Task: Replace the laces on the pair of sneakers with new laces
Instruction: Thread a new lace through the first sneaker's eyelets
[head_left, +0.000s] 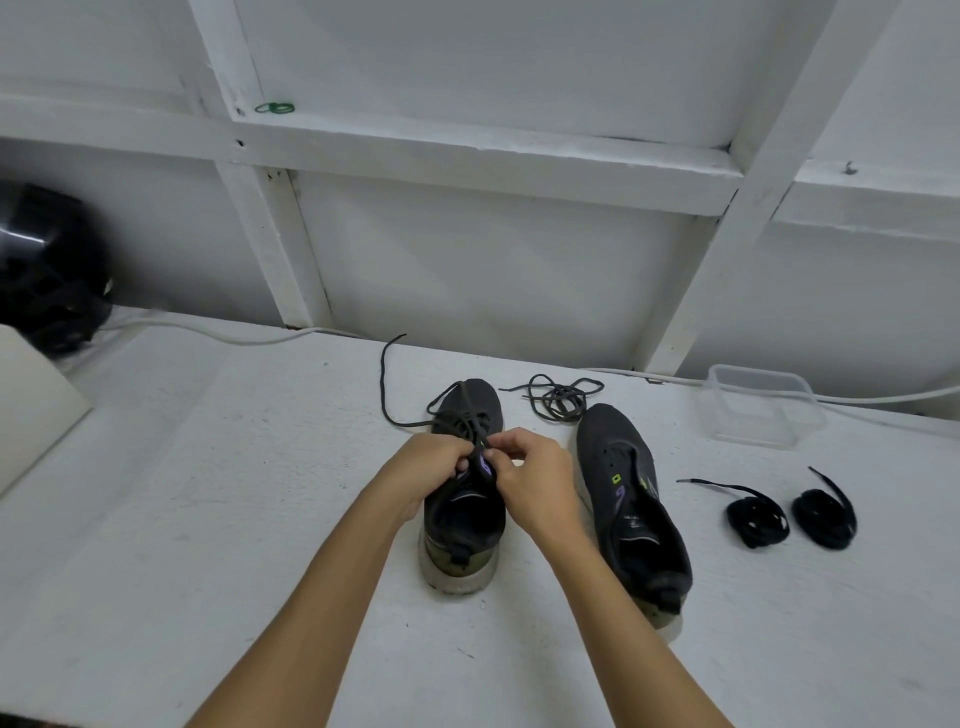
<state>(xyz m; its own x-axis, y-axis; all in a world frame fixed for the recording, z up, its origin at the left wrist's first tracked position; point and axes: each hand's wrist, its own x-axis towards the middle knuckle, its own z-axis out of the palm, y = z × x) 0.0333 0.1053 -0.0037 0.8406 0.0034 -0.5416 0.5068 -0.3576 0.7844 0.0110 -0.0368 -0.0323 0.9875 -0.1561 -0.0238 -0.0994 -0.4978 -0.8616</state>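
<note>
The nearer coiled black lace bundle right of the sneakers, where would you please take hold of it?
Pinch the black coiled lace bundle at its free tail, from above on its left; that end lies straight on the white table, clear of the coil.

A white painted bench (208, 493) has a matt, slightly rough, scuffed surface with small dark specks. The wall (493, 270) behind is matt white paint over panels and battens, chipped at some joints. Two dark grey sneakers, the left sneaker (465, 525) and the right sneaker (631, 499), have matt woven cloth uppers and pale, dirty rubbery soles. The loose grey lace (561, 397) looks like thin, dull, round cord. Two bundled black laces (756, 514) (826, 512) look flat, woven and matt. A clear plastic container (761, 405) is smooth and cloudy. A white cable (234, 335) looks smooth. A black object (47, 270) at far left has a glossy sheen.
</note>
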